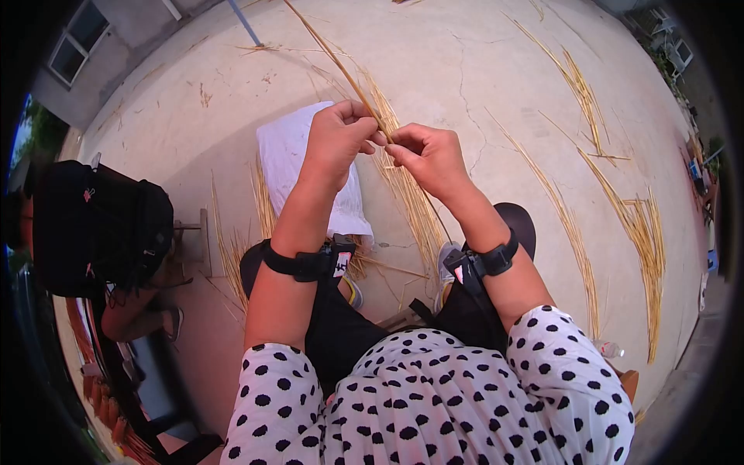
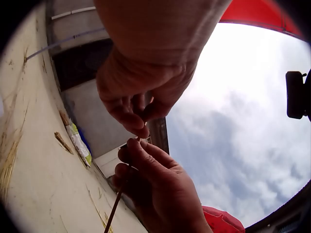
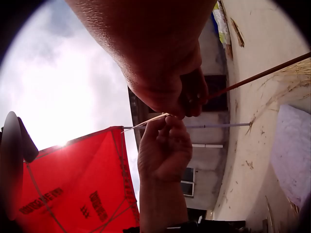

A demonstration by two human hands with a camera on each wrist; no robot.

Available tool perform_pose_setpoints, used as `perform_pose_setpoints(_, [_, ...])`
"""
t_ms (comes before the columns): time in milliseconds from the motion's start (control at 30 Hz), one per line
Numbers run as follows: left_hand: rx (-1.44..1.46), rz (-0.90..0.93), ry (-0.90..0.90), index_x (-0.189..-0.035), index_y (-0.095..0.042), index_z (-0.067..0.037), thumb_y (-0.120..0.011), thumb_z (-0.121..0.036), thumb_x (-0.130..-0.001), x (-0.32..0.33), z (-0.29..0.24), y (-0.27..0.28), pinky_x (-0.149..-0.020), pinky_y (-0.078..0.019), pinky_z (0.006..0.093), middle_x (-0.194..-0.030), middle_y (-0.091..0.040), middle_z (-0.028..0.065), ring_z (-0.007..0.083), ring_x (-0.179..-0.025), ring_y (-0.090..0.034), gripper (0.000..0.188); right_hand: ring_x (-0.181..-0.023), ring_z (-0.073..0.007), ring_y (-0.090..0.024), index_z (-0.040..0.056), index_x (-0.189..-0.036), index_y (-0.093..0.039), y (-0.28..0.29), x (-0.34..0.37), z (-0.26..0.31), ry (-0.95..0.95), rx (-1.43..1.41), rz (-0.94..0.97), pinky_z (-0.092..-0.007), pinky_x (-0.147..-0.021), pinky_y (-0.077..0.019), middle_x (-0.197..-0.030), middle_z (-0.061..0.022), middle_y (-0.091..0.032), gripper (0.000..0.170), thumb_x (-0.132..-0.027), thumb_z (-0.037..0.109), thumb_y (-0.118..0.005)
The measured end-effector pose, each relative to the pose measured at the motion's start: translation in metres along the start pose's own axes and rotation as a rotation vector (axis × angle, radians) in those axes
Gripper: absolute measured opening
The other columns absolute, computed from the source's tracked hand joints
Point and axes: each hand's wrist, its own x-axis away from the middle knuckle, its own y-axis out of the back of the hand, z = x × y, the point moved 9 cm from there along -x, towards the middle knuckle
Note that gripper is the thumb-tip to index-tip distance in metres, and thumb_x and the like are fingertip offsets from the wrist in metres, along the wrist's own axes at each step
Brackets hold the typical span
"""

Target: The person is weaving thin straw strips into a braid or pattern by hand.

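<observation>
A long, thin straw stalk (image 1: 341, 66) slants from the top of the head view down to the fingertips of both hands. Near its middle my left hand (image 1: 337, 139) pinches it between thumb and fingers. Just beside, my right hand (image 1: 434, 159) pinches it too, fingertips almost meeting the left ones. In the left wrist view the darker, thinner length of the stalk (image 2: 116, 206) runs down past the right hand (image 2: 165, 187). A pale strip (image 3: 146, 121) sticks out from the fingertips of the left hand (image 3: 165, 150) in the right wrist view.
Below the hands lie a white sack (image 1: 283, 155) and a straw bundle (image 1: 411, 198) on the concrete ground. More straw (image 1: 639, 232) is spread at the right, near a clear bottle (image 1: 611, 350). Someone with a black backpack (image 1: 101, 225) is at the left. A red canopy (image 3: 82, 179) hangs overhead.
</observation>
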Motion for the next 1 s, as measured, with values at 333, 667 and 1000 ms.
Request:
perform_pose_setpoints(333, [0.140,-0.094,-0.045,-0.085,-0.057,0.001,-0.053,-0.004,-0.079,0.002,-0.009,0.004,-0.053,-0.0455,0.0220,-0.076,-0.061,0.0067,0.0122,-0.062,-0.059,0.009,-0.058,-0.0099,-0.060,-0.0006,-0.088,-0.065,0.014,0.002,0.012,0.073,-0.053,-0.182,-0.0226,-0.053,-0.0470,-0.071,-0.0085,-0.066,0.013,-0.076,0.003,-0.065])
perform_pose_setpoints(667, [0.162,-0.020,0.024,-0.082,-0.056,0.000,-0.052,-0.004,-0.079,0.004,0.005,-0.010,-0.052,-0.0449,0.0211,-0.075,-0.060,0.0064,0.0107,-0.061,-0.058,0.006,-0.058,-0.0199,-0.063,0.0009,-0.081,-0.063,0.018,0.010,0.033,0.267,0.209,-0.284,-0.0275,-0.052,-0.0478,-0.069,-0.0127,-0.064,0.007,-0.075,0.003,-0.064])
perform_pose_setpoints(1000, [0.153,0.041,-0.029,-0.082,-0.057,0.004,-0.052,-0.003,-0.075,0.003,-0.012,-0.006,-0.050,-0.0432,0.0222,-0.068,-0.059,0.0077,0.0111,-0.056,-0.055,0.011,-0.060,-0.0126,-0.063,-0.0045,-0.086,-0.061,0.008,0.001,0.011,0.007,-0.194,-0.105,-0.0244,-0.054,-0.0521,-0.073,-0.0100,-0.065,0.008,-0.084,0.003,-0.059])
